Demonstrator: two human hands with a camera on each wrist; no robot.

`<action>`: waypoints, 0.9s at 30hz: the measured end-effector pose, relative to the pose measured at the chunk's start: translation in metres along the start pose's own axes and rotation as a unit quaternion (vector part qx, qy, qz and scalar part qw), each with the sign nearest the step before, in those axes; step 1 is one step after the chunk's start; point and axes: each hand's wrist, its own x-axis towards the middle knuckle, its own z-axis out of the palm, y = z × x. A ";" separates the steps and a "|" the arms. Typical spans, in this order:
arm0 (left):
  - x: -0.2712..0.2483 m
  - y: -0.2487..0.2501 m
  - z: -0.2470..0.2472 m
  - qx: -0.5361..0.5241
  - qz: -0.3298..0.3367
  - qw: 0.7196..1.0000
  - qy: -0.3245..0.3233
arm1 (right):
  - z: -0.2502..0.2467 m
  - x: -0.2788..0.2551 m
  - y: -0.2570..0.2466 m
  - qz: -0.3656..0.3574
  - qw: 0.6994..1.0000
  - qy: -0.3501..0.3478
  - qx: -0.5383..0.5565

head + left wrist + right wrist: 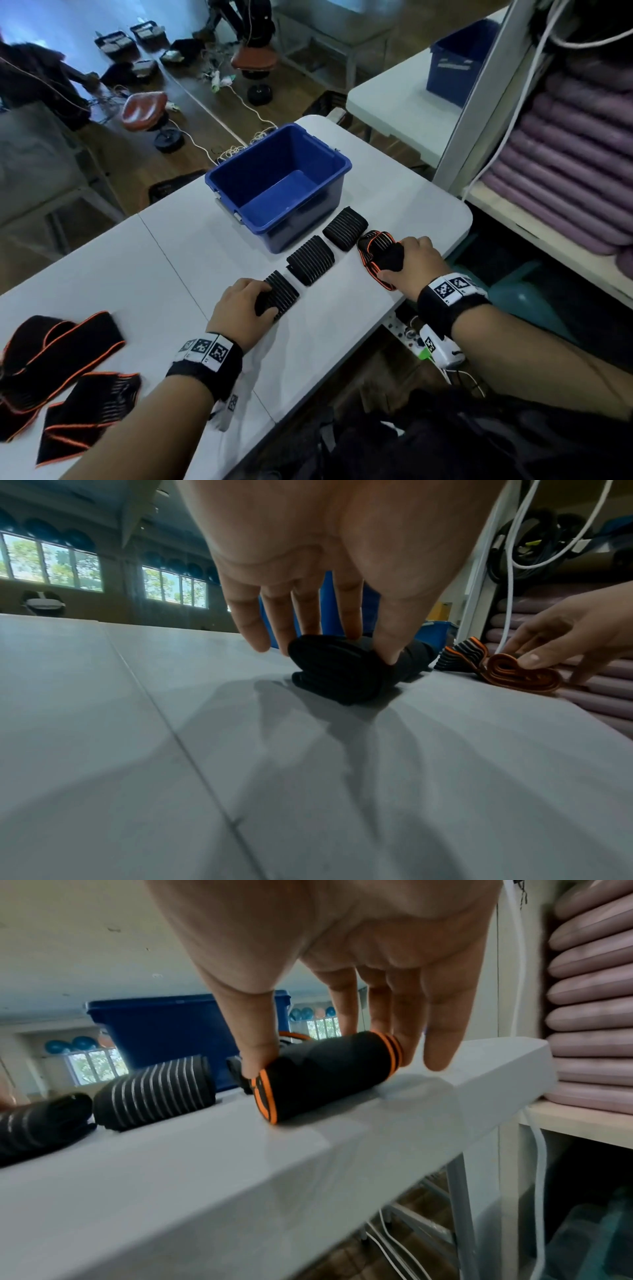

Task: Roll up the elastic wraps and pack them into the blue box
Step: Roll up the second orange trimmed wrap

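Observation:
An empty blue box [279, 185] stands at the far middle of the white table [137, 274]. In front of it lie several rolled wraps in a row. My left hand [246, 308] grips the nearest black striped roll [279, 295], thumb and fingers on its ends [339, 669]. My right hand [411, 263] holds an orange-edged black roll [380, 257] near the table's right edge, pinched between thumb and fingers [325, 1074]. Two more striped rolls [310, 259] [345, 228] lie between the hands and the box. Flat orange-edged wraps [61, 356] lie unrolled at the near left.
A shelf unit with stacked purple mats [568, 164] stands close on the right, a white cable [513, 113] hanging along it. A second blue bin [459, 61] sits on another table behind. Stools and cables are on the floor beyond.

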 end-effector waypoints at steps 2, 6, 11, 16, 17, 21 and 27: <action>0.000 0.002 0.001 -0.007 -0.009 1.000 0.007 | -0.007 0.002 0.000 -0.007 1.000 0.006 0.001; -0.008 0.003 0.000 -0.050 -0.039 0.996 0.062 | -0.022 0.002 -0.015 -0.060 0.997 0.026 0.028; -0.037 -0.015 -0.001 -0.122 -0.120 0.976 0.134 | -0.011 -0.008 -0.075 -0.166 0.982 -0.071 0.053; -0.092 -0.047 -0.003 -0.133 -0.211 0.952 0.179 | 0.036 -0.035 -0.152 -0.264 0.949 -0.173 0.015; -0.106 -0.056 -0.004 -0.129 -0.234 0.946 0.183 | 0.047 -0.041 -0.166 -0.284 0.939 -0.192 0.001; -0.162 -0.095 -0.010 -0.117 -0.315 0.919 0.206 | 0.086 -0.068 -0.216 -0.371 0.894 -0.243 -0.059; -0.214 -0.138 -0.030 -0.105 -0.414 0.870 0.246 | 0.132 -0.100 -0.274 -0.462 0.832 -0.279 -0.127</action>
